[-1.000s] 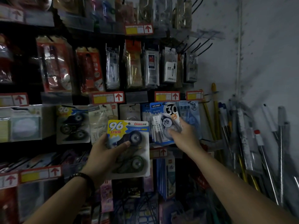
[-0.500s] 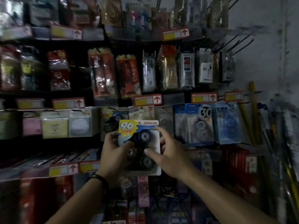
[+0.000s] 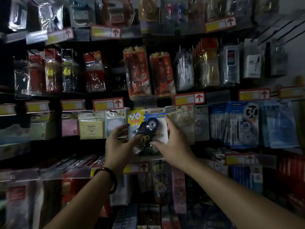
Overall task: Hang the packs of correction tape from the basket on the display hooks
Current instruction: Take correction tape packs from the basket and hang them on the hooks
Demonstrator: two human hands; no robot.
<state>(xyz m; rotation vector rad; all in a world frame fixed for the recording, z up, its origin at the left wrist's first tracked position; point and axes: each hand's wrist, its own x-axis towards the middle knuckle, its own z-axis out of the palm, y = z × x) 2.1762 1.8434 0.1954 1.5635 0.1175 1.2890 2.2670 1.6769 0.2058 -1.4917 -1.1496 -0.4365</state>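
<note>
Head view: gripping the correction tape pack (image 3: 148,129) by both side edges, left hand (image 3: 120,143) and right hand (image 3: 172,146) curled round it, held up just right of the sticky-note packs (image 3: 91,125); keep level, feel for the hidden hook, slide on squarely

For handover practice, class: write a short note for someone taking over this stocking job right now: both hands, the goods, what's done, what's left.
Correction tape pack: held up flat against the display, beside hanging packs.
Left hand: grips its left edge.
Right hand: grips its right edge.
Done: pack raised to the display.
Left: seat it on a hook, release; basket out of view.
</note>
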